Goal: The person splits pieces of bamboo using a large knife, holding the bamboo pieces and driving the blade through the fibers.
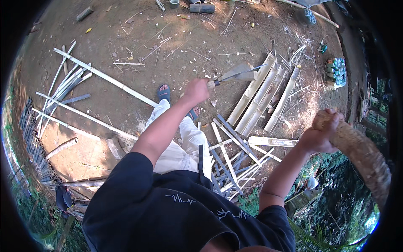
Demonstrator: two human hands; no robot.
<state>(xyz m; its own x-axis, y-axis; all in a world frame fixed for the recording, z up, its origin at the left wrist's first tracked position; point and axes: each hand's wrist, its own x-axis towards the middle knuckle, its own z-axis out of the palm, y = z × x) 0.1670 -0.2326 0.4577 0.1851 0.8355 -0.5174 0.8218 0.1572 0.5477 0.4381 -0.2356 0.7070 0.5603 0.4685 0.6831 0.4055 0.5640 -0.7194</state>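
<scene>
My left hand (pixel 196 90) is closed round the handle of a machete (pixel 238 73). Its broad blade points to the right, over the ground near the split bamboo lengths. Out at the right, my right hand (pixel 322 133) grips the end of a thick, rough brown piece of wood (pixel 360 156), raised well above the ground. The wood's far end runs toward the lower right edge and is blurred. Below the blade lie several halved bamboo troughs (pixel 257 97), side by side. My hands are wide apart, and the machete does not touch the wood.
A pile of bamboo strips (pixel 235 155) lies right of my legs. Long bamboo poles (pixel 105 77) and thin strips (pixel 69 86) spread over the ground at left. A pack of bottles (pixel 335 73) stands at far right. Greenery (pixel 336 189) borders the lower right.
</scene>
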